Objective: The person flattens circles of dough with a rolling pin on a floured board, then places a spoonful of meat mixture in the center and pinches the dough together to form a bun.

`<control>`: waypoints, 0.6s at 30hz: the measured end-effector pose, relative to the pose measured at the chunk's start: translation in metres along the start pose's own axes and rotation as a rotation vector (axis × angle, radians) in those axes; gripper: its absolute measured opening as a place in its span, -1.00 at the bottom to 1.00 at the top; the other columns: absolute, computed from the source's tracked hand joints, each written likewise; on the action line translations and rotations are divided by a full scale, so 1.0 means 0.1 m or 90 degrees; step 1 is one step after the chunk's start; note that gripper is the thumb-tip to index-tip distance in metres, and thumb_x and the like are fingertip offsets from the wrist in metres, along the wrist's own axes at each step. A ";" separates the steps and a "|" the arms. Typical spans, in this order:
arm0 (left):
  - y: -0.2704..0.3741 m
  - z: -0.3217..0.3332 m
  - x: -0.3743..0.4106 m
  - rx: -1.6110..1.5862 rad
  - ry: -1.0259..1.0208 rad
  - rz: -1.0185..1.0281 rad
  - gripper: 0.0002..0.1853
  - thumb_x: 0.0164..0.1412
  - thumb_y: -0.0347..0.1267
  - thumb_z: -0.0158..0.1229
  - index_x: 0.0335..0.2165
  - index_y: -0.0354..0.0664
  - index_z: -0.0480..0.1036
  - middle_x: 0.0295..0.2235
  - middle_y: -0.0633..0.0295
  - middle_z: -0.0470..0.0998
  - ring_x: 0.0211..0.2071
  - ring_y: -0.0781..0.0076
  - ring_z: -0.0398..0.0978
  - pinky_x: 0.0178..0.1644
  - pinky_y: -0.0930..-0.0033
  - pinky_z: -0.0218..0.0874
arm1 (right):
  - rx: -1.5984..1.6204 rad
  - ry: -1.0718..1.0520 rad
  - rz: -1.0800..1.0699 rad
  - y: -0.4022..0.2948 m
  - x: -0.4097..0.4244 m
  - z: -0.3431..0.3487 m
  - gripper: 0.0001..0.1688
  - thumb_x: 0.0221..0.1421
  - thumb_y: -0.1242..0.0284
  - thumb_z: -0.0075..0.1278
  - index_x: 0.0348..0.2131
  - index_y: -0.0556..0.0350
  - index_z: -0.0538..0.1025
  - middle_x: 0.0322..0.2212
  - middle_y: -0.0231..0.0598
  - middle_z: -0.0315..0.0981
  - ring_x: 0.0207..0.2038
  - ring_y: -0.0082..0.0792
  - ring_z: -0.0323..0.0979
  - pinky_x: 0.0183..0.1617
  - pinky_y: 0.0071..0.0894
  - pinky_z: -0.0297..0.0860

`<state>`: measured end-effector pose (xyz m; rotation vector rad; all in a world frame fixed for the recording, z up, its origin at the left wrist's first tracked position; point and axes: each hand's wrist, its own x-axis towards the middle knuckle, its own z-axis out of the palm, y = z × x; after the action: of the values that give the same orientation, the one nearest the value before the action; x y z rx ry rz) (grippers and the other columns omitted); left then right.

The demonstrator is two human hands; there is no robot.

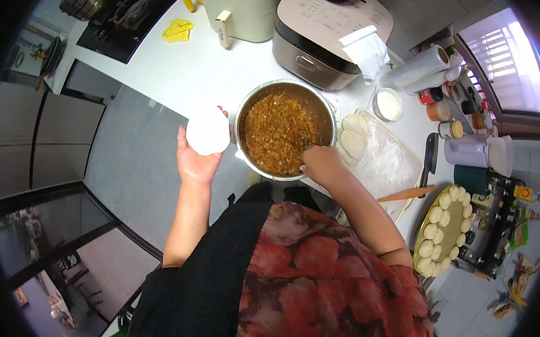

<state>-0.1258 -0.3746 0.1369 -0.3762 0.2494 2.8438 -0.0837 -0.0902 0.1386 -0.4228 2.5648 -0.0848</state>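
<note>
A round white dough wrapper (208,131) lies flat across the palm and fingers of my left hand (199,163), just left of a large steel bowl (239,143). Brown minced filling (272,129) covers the bottom of that bowl. My right hand (320,164) reaches over the bowl's lower right rim, its fingers closed at the filling; what they hold is hidden. Several more wrappers (354,133) overlap on the left part of a floured board (389,159), right of the bowl. A wooden rolling pin (407,194) with tapered ends lies across the board's lower edge.
Behind the bowl stand a rice cooker (316,55) and a pale green appliance (242,11). A small bowl of white flour (389,106) stands above the board. To the right are a black-handled knife (430,155), jars (450,129) and a round tray (455,217) of filled buns.
</note>
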 end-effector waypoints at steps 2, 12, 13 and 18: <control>0.06 -0.01 0.09 0.018 0.007 -0.015 -0.31 0.41 0.02 -0.51 0.26 -0.22 0.07 0.25 -0.12 0.17 0.25 -0.14 0.14 0.30 -0.17 -0.01 | -0.036 -0.015 0.028 -0.02 0.05 0.05 -0.85 0.00 0.43 0.07 -0.42 0.11 0.62 -0.40 -0.14 0.59 -0.29 -0.14 0.59 -0.29 -0.19 0.48; -0.13 -0.12 0.44 0.005 0.067 -0.176 -0.28 0.37 0.06 -0.38 0.24 -0.26 0.09 0.20 -0.17 0.24 0.20 -0.19 0.22 0.27 -0.19 0.05 | -0.005 0.079 0.192 0.03 0.11 0.01 -0.76 0.06 0.32 0.06 -0.37 0.12 0.61 -0.38 -0.10 0.58 -0.32 -0.14 0.60 -0.30 -0.21 0.48; -0.15 -0.14 0.45 0.018 0.078 -0.188 -0.28 0.37 0.06 -0.38 0.24 -0.26 0.09 0.20 -0.17 0.24 0.20 -0.19 0.22 0.26 -0.18 0.06 | -0.005 0.066 0.186 0.02 0.11 0.08 -0.72 0.06 0.28 0.07 -0.37 0.12 0.61 -0.37 -0.09 0.58 -0.31 -0.13 0.59 -0.28 -0.19 0.48; -0.15 -0.19 0.47 0.038 0.087 -0.225 -0.27 0.37 0.08 -0.38 0.24 -0.26 0.10 0.18 -0.16 0.26 0.20 -0.19 0.22 0.25 -0.18 0.08 | 0.022 0.039 0.212 -0.06 0.19 0.19 -0.67 0.04 0.22 0.10 -0.35 0.13 0.61 -0.34 -0.07 0.57 -0.25 -0.11 0.58 -0.22 -0.12 0.46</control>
<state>-0.1612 -0.3530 0.1034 -0.5440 0.2651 2.4622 -0.0875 -0.1017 0.1134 0.0231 2.6517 -0.0220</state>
